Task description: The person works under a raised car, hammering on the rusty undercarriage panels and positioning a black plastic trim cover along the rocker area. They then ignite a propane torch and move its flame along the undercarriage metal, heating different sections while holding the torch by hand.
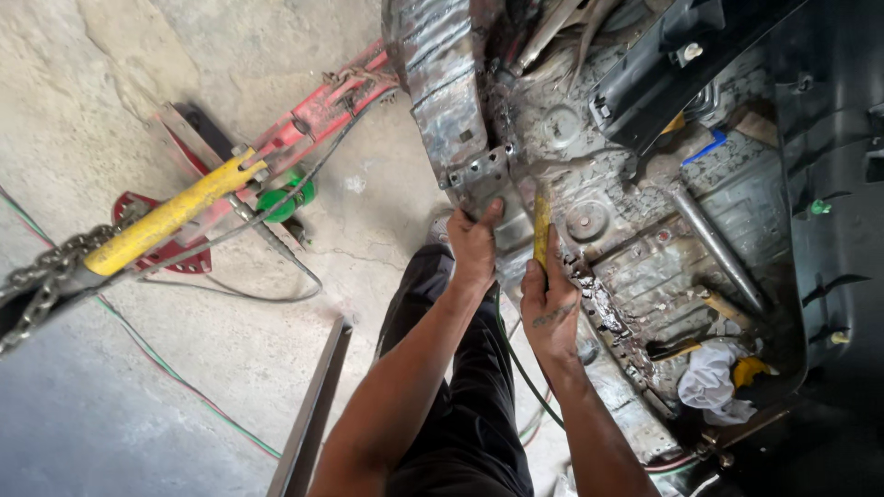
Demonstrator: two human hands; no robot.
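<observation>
The right hand (550,308) is clamped on an upright yellow tape measure (541,230), just beside the left hand (474,241) pressing the metal bracket (479,175).

Pretty tight up front, the sill (460,138) and jagged seam (608,313) box in both hands (474,244) (550,308), and the pan (681,258) is cluttered with a rod (718,248) and rag (709,382) (bare concrete (138,368) left is open, past the yellow ram (166,221) and chain (46,271)).
</observation>
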